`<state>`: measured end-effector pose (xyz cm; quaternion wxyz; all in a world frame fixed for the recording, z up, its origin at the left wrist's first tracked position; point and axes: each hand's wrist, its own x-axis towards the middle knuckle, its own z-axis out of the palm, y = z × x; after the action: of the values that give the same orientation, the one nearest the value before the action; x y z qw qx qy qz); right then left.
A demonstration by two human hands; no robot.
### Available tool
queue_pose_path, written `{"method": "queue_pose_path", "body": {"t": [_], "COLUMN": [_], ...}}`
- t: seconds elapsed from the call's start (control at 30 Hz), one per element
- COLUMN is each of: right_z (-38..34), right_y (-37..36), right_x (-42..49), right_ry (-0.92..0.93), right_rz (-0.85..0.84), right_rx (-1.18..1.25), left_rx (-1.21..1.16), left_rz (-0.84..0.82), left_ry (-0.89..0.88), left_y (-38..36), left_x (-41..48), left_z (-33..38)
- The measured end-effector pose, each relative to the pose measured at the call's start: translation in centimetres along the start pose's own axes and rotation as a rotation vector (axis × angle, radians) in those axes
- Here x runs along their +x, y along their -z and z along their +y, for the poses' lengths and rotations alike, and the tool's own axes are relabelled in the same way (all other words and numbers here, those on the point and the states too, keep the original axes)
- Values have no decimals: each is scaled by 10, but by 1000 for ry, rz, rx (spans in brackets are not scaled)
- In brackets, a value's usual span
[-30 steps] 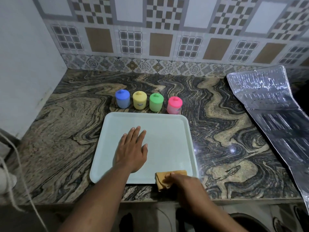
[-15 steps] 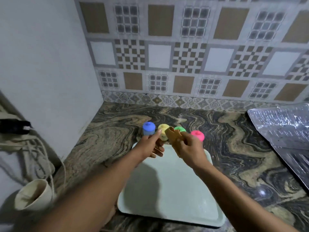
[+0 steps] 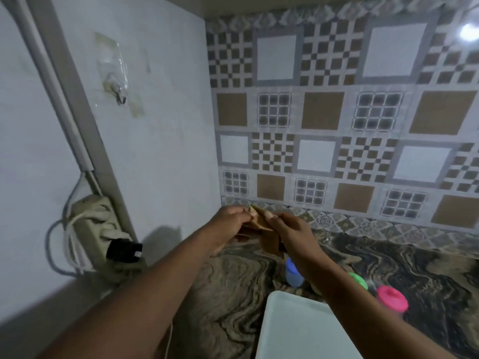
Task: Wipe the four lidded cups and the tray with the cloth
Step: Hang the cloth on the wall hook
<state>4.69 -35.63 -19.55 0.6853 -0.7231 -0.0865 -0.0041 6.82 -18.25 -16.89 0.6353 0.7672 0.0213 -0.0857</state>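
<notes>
left hand (image 3: 230, 224) and right hand (image 3: 293, 234) each pinch the tan cloth (image 3: 261, 224), held aloft above the counter (image 3: 233, 294). tray (image 3: 298, 332) lies below; blue cup (image 3: 293, 273), green cup (image 3: 359, 279) and pink cup (image 3: 391, 297) stand behind it.

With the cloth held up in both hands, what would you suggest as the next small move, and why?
Probably lower the cloth toward the blue cup just below: left hand and right hand both pinch it in mid-air, well above the tray.
</notes>
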Motion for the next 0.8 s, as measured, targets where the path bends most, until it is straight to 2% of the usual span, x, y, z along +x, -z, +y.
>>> {"method": "queue_pose_path", "body": {"t": [0.17, 0.23, 0.33, 0.43, 0.47, 0.6, 0.67, 0.73, 0.8], "right_z": [-10, -26, -64, -108, -124, -185, -205, -217, -222], "right_y": [-15, -19, -32, -60, -74, -124, -144, -161, -175], "right_x": [37, 53, 74, 92, 97, 108, 118, 130, 143], "right_ry": [-3, 50, 196, 426, 486, 500, 616, 808, 883], "right_rz": [122, 91, 2, -125, -161, -261, -244, -176, -150], "right_rx": [-36, -108, -248, -372, -365, -145, -223, -429, -572], "left_rx": [319, 463, 691, 848, 870, 923, 1064, 1202, 1287], "left_rz": [27, 105, 302, 491, 563, 803, 921, 1018, 1064], "left_ry": [-104, -177, -302, -404, -453, -622, -678, -712, -711], "left_y": [34, 59, 103, 140, 151, 185, 200, 210, 217], "left_x": [-5, -12, -33, -58, -66, -89, -97, -101, -102], "left_z": [34, 52, 78, 101, 109, 134, 143, 149, 151]}}
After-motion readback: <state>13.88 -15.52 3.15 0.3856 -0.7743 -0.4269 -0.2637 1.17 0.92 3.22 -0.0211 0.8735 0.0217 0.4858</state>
